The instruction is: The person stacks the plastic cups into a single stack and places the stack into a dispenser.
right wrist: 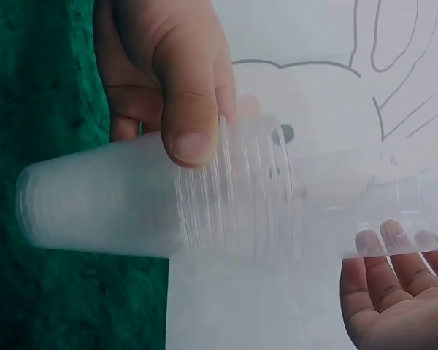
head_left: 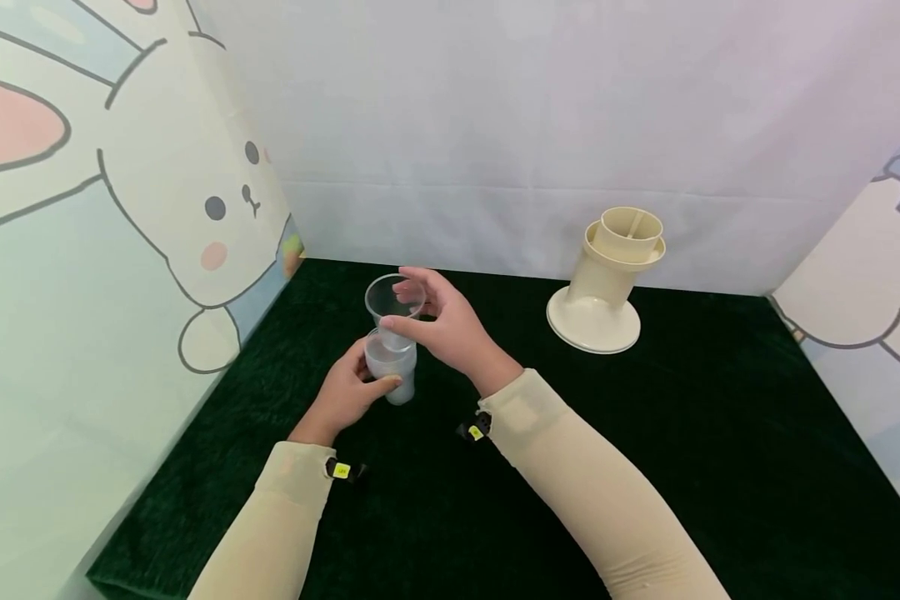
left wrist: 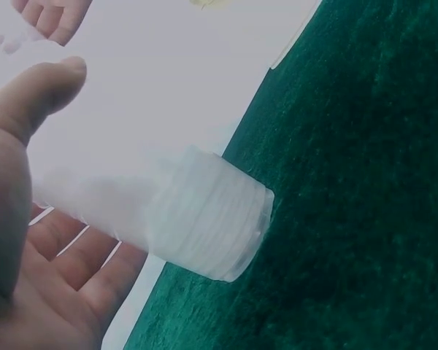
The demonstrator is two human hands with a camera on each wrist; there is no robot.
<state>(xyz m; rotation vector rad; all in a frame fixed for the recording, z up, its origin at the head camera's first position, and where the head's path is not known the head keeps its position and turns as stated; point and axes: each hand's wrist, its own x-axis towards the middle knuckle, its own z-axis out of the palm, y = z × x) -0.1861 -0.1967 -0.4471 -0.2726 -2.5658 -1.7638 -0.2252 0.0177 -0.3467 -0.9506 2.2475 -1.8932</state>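
A stack of clear plastic cups [head_left: 392, 367] stands mouth up in my left hand [head_left: 342, 396], the thumb on its near side. In the left wrist view, the stack's ribbed lower end [left wrist: 219, 219] points toward the green cloth, beyond the fingers [left wrist: 95, 270]. Above it, my right hand [head_left: 450, 327] holds a single clear plastic cup [head_left: 392, 302] between thumb and fingers. That cup's lower end is at the stack's mouth. In the right wrist view, several nested rims [right wrist: 233, 197] show beside the left thumb, and the right fingers [right wrist: 401, 281] curl against the single cup [right wrist: 328, 226].
A cream plastic holder [head_left: 596, 321] with a round base and a wide tube leaning right stands at the back right. Dark green cloth [head_left: 435, 517] covers the table. Behind hangs a pale curtain [head_left: 495, 133], and a cartoon rabbit panel [head_left: 157, 233] borders the left side.
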